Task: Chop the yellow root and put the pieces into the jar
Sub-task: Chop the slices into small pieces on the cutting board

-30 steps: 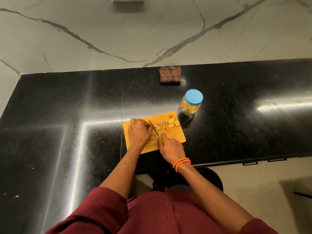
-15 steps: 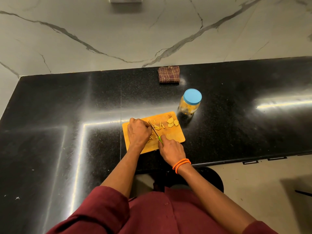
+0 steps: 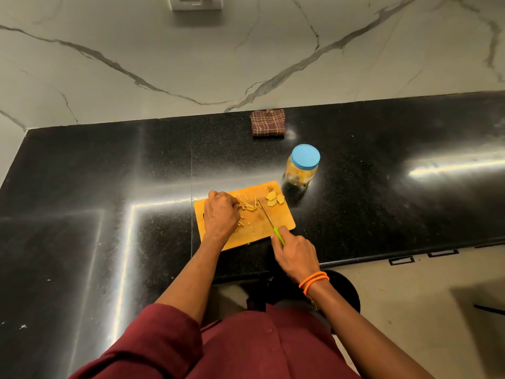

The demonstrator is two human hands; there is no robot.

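- We are chopping on the cutting board (image 3: 284, 224), which is lying on the black bench (image 3: 109, 187).
- Our right hand (image 3: 296, 255) is gripping the knife (image 3: 270, 221) by its green handle, fingers curled round it, blade pointing away across the board.
- Our left hand (image 3: 220, 213) is resting knuckles-up on the board, fingers curled down over the cut strips (image 3: 249, 207); we cannot tell whether it is pinching any.
- Yellow root: thin strips are lying between the two hands, and a few uncut slices (image 3: 274, 199) are sitting past the knife tip, toward the jar.
- The jar (image 3: 302, 166) is standing beyond the right hand, just off the board corner, blue lid on, yellow pieces already inside.
- Progress, we judge: part chopped; slices left to cut, lid to come off, pieces to load.
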